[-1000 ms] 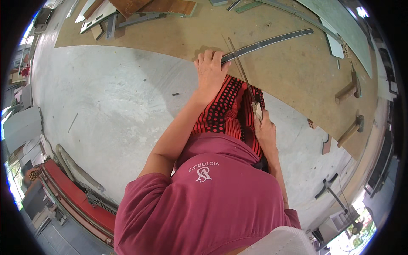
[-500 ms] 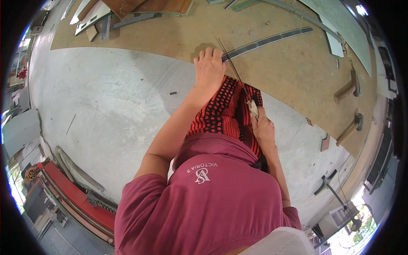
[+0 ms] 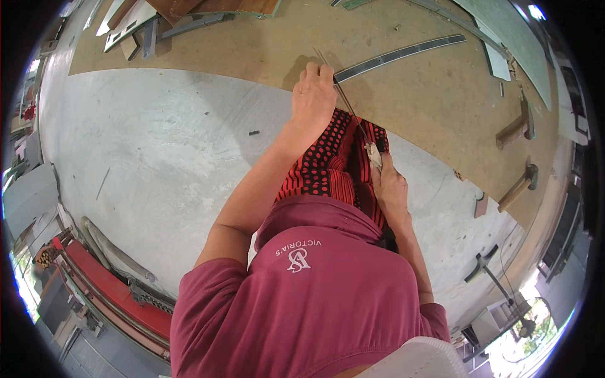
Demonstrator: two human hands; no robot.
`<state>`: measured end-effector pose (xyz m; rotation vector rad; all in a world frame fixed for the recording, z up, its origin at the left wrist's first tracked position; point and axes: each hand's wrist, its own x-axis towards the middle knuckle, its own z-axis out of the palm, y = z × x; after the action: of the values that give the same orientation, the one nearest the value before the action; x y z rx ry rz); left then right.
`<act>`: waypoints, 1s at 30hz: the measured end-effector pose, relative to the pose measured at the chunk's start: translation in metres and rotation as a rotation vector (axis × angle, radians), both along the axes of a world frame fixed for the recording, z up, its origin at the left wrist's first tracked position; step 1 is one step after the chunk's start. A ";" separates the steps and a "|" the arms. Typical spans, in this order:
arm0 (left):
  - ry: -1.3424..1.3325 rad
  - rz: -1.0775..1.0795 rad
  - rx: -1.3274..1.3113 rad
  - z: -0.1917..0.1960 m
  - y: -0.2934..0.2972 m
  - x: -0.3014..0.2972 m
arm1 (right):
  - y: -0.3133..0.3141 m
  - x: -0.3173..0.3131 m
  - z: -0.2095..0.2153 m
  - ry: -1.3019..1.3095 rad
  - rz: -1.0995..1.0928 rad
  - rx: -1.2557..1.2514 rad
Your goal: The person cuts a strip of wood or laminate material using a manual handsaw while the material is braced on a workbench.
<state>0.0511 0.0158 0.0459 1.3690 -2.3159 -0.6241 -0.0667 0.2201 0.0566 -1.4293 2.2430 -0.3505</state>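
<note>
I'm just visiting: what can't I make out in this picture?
All in the head view:
Left hand: its back hides the palm, so its hold on the dark strip is unclear.
Thin tool: pale wrapping and the right hand cover its lower end.
Reddish-brown boards: cut off by the top edge.
Small dark piece: too small to identify.

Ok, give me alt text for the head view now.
A person's right hand grips the pale-wrapped end of a long thin tool, which passes close beside the left hand at one end of a dark strip. The strip lies on a brown work surface, with a wooden-handled hammer farther right.
</note>
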 end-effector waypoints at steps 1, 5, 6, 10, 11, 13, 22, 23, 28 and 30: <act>-0.001 -0.005 0.012 0.001 -0.001 -0.001 | 0.000 0.000 0.001 0.001 -0.004 0.019; 0.001 -0.013 0.019 -0.003 0.000 0.000 | -0.007 0.000 0.002 -0.013 -0.003 0.057; 0.006 -0.017 0.004 -0.003 0.000 0.000 | -0.012 0.000 0.002 -0.013 -0.011 0.058; 0.027 -0.028 -0.023 -0.003 0.001 0.002 | -0.048 0.002 0.005 -0.048 -0.009 0.102; 0.027 -0.032 -0.022 -0.004 0.000 0.000 | -0.053 0.002 0.007 -0.080 -0.014 0.121; 0.058 -0.004 -0.001 -0.006 -0.001 -0.002 | -0.046 0.002 0.007 -0.066 -0.031 0.140; 0.091 -0.008 -0.035 -0.004 -0.002 0.004 | -0.022 0.006 0.004 0.014 -0.038 0.108; 0.088 -0.009 -0.034 -0.005 -0.003 0.003 | -0.037 0.006 0.004 0.014 -0.018 0.086; 0.064 0.014 0.008 -0.002 0.000 -0.001 | -0.062 0.003 0.002 -0.033 -0.017 0.086; 0.058 0.006 -0.014 0.000 0.002 0.000 | -0.034 -0.001 -0.004 0.045 -0.007 0.058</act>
<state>0.0512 0.0177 0.0457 1.3337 -2.2655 -0.6361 -0.0677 0.1864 0.0522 -1.4127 2.2753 -0.2563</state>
